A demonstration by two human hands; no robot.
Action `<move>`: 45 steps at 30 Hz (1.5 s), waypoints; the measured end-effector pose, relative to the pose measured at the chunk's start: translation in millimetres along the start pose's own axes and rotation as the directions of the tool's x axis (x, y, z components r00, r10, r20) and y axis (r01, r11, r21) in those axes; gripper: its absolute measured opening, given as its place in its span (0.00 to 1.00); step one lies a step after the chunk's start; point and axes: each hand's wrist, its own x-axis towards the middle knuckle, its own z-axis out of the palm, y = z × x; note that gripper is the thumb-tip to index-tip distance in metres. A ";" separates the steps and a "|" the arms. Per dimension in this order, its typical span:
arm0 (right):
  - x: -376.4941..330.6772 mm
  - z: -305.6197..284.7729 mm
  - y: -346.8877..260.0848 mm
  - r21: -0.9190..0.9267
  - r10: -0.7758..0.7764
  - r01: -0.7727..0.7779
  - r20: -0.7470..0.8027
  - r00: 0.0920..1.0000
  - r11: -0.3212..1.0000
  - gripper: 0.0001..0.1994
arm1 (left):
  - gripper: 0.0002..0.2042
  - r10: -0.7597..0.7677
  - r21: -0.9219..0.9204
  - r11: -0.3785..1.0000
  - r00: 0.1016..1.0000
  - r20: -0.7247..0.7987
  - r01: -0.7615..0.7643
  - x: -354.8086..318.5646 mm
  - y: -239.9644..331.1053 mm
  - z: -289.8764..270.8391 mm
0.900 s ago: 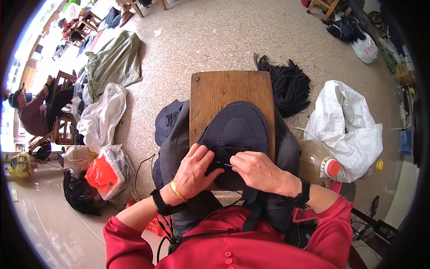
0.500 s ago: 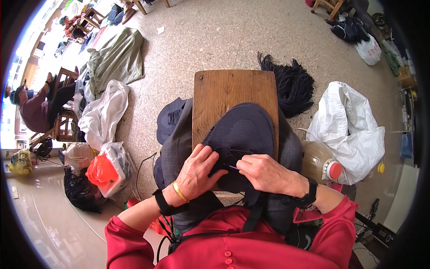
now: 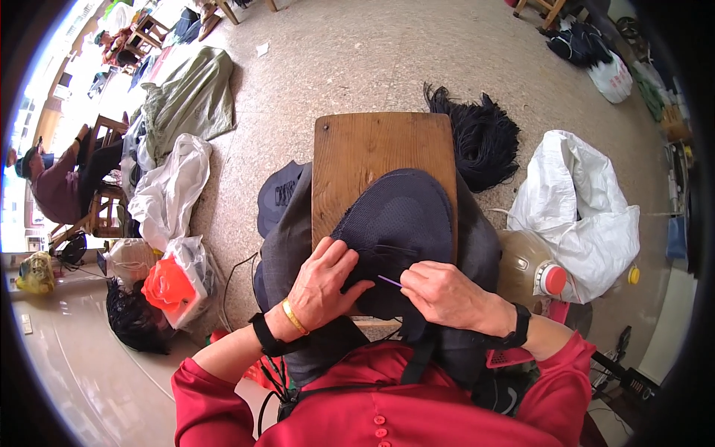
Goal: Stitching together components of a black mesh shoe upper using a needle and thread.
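Note:
A dark oval mesh-covered piece (image 3: pixel 402 208) leans over a brown wooden board (image 3: pixel 372 141) across my lap. My left hand (image 3: pixel 325 287) grips the near left part of this piece, its fingers bent on the surface and its thumb pointing right. Pinched in the fingers of my right hand (image 3: pixel 447 294) is a thin purple needle-like tool (image 3: pixel 389 281). It points left, towards my left thumb, over the dark surface; its tip is too small to make out. Fine dark strands (image 3: pixel 391 251) lie on the mesh just beyond the tool.
Beyond the board's right side lies a bundle of black strands (image 3: pixel 484 141). A large bottle with a red cap (image 3: pixel 552 279) and a white sack (image 3: pixel 570 216) stand to the right. A white cloth bag (image 3: pixel 173 197) and red-orange plastic (image 3: pixel 170 287) are left. A seated person (image 3: pixel 59 186) is farther left.
My right hand has moved slightly right and down, and more of the purple tool shows. The dark loop near it has flattened. My left hand stays on the mesh piece.

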 end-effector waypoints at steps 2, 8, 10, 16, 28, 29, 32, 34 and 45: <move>0.0 3.8 0.2 0.016 0.049 -0.048 -0.059 0.997 0.999 0.06 | 0.19 -0.008 0.013 1.000 1.000 -0.011 0.008 -0.6 0.7 0.6; 6.3 10.1 -8.6 -0.010 0.139 -0.142 -0.151 0.979 0.990 0.08 | 0.19 -0.002 0.011 1.000 0.999 -0.036 0.002 -2.0 0.2 2.6; 11.1 13.6 -11.7 -0.029 0.155 -0.161 -0.163 0.974 0.986 0.07 | 0.19 0.000 0.005 1.000 0.999 -0.047 0.001 -3.2 0.5 2.7; 23.9 27.2 -13.6 -0.100 0.204 -0.227 -0.194 0.959 0.969 0.06 | 0.19 -0.006 -0.018 1.000 0.997 -0.081 0.004 -7.5 -0.6 5.3; 25.0 21.0 -20.7 -0.074 0.315 -0.331 -0.172 0.933 0.941 0.06 | 0.20 -0.003 -0.041 0.999 0.990 -0.144 -0.003 -11.6 -0.2 7.4; 20.8 18.7 -21.8 -0.089 0.337 -0.352 -0.148 0.930 0.932 0.06 | 0.20 -0.007 -0.052 0.999 0.990 -0.139 0.000 -11.1 -0.8 7.8; 5.0 10.8 -27.3 -0.057 0.384 -0.393 -0.130 0.914 0.918 0.06 | 0.20 -0.008 -0.044 0.999 0.989 -0.149 0.002 -12.4 -0.1 6.0; -8.5 5.9 -29.3 -0.052 0.403 -0.413 -0.131 0.906 0.909 0.06 | 0.20 -0.008 -0.045 0.999 0.989 -0.145 0.001 -12.0 0.3 5.8; -41.1 -1.8 -28.4 0.058 0.438 -0.436 -0.203 0.876 0.898 0.06 | 0.19 -0.020 -0.026 1.000 0.991 -0.130 0.016 -11.9 1.1 6.0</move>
